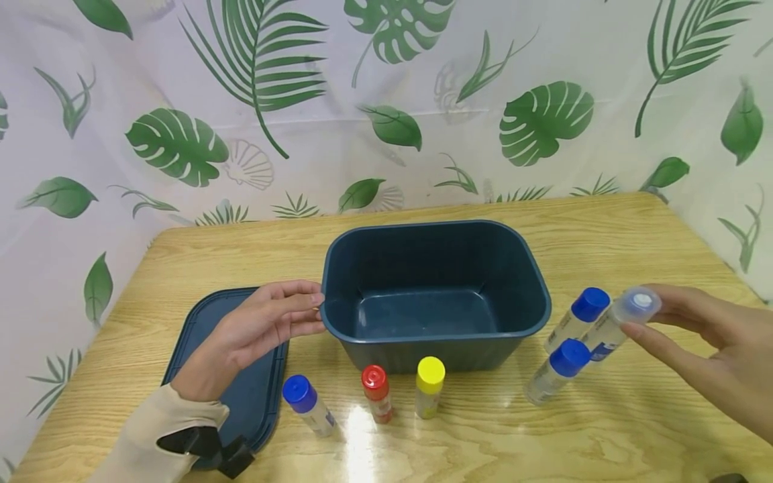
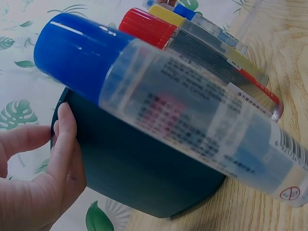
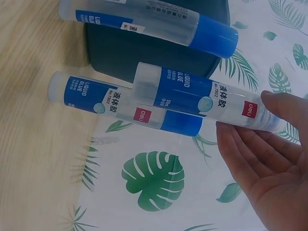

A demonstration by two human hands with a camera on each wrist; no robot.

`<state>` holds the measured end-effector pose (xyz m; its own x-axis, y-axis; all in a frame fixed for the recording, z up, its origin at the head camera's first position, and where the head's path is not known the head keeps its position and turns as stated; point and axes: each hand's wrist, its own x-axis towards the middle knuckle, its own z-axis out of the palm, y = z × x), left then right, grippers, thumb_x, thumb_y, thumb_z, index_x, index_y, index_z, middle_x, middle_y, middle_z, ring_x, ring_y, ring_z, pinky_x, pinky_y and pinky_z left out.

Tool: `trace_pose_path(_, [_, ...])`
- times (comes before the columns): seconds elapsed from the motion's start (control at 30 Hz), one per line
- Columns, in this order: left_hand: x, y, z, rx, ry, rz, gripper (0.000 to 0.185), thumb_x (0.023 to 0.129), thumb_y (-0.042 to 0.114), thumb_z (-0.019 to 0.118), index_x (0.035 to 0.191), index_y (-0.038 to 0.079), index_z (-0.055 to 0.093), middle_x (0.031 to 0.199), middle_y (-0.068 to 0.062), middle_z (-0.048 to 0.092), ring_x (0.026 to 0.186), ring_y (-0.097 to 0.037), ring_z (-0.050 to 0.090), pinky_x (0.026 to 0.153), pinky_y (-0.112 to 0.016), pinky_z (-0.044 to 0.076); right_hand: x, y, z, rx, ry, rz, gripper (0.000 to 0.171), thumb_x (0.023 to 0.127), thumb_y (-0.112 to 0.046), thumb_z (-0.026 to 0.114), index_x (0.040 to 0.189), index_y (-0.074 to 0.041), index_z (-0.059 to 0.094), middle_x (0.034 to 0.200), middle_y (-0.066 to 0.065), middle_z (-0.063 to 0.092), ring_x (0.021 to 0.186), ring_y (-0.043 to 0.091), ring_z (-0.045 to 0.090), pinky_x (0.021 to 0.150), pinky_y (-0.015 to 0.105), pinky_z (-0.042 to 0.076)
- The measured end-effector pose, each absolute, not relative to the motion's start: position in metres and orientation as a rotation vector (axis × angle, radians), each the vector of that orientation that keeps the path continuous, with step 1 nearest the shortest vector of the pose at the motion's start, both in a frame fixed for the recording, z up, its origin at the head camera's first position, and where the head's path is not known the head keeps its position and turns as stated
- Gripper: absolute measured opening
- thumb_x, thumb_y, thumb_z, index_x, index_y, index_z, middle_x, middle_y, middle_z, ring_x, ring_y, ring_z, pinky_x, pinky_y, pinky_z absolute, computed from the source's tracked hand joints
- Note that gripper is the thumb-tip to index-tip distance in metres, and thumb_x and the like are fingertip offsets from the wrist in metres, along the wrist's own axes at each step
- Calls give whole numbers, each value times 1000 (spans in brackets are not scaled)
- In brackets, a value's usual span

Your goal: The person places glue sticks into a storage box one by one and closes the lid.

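Note:
A dark teal bin (image 1: 435,335) stands in the middle of the wooden table. My left hand (image 1: 315,311) touches its left rim with fairly straight fingers; in the left wrist view the thumb (image 2: 65,139) lies against the bin wall (image 2: 130,168). My right hand (image 1: 643,312) pinches a clear-capped liquid glue bottle (image 1: 619,323) and holds it tilted above the table, right of the bin. In the right wrist view that bottle (image 3: 207,98) sits between fingertips (image 3: 240,139) and thumb. Two blue-capped bottles (image 1: 576,318) (image 1: 555,369) stand just left of it.
The bin's flat lid (image 1: 253,396) lies under my left forearm. Along the front of the bin stand a blue-capped bottle (image 1: 308,402), a red-capped one (image 1: 377,392) and a yellow-capped one (image 1: 430,386). A leaf-print curtain (image 1: 386,100) closes off the back.

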<state>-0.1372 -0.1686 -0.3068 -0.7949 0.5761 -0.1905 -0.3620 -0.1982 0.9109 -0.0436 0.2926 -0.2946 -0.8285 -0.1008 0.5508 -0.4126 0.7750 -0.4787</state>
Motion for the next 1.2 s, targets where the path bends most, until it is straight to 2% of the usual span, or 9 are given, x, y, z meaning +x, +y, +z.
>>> trace_pose_path(0.33, [-137,-169,-308,247,1488,2032,15,97,3,52,110,4,61,101,-8,70,94,-19,69,87,-31,56,-45,290,-292,393,-2472,839,41,71,13,76,108,-4,68,105,-31,58,95,-21,54,83,-1,40])
trace_pose_path(0.57, [-137,-168,-308,245,1485,2030,15,97,3,53,111,3,60,99,-6,70,93,-18,69,87,-31,56,-46,288,-289,346,-2485,835,38,73,8,77,108,-4,68,106,-34,56,96,-24,52,84,-3,38])
trace_pose_path(1.2, [-137,-168,-308,264,1456,2036,14,97,4,53,107,5,63,97,-6,70,90,-16,69,86,-30,56,-52,286,-278,409,-2472,772,40,75,8,76,112,-2,67,109,-36,54,96,-23,52,85,-2,38])
